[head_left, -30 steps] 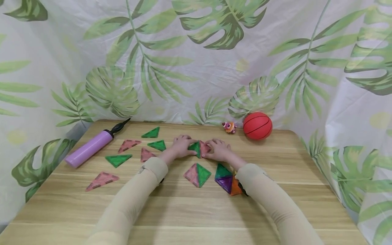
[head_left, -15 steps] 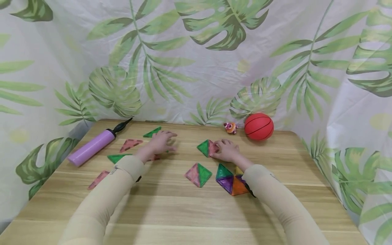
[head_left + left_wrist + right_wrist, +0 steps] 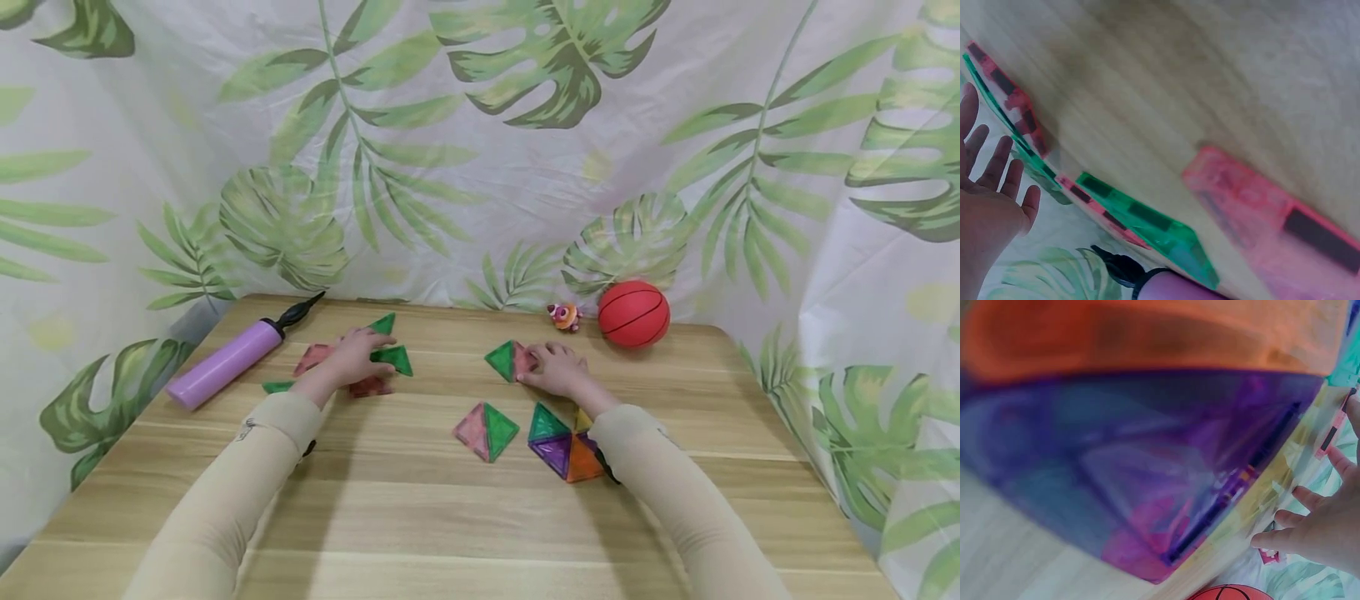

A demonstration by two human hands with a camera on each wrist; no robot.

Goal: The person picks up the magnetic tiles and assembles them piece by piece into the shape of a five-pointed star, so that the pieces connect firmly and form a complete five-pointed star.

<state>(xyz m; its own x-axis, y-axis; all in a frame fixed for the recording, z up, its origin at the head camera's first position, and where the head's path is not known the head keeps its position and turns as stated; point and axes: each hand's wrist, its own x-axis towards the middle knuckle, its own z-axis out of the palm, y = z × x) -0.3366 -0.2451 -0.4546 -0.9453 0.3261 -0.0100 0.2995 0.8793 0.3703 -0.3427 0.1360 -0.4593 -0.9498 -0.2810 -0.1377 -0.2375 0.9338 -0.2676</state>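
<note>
I have the left hand (image 3: 351, 357), fingers apart, beside a translucent green triangular tile (image 3: 394, 360), and the right hand (image 3: 557, 369) pinching a translucent pink triangular tile (image 3: 521, 363).

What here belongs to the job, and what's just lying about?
Likely in the job:
tile pair at the right hand
nearer tile pair
loose tiles by the left hand
multicoloured tiles

Likely lying about:
purple pump
red ball
small toy
</note>
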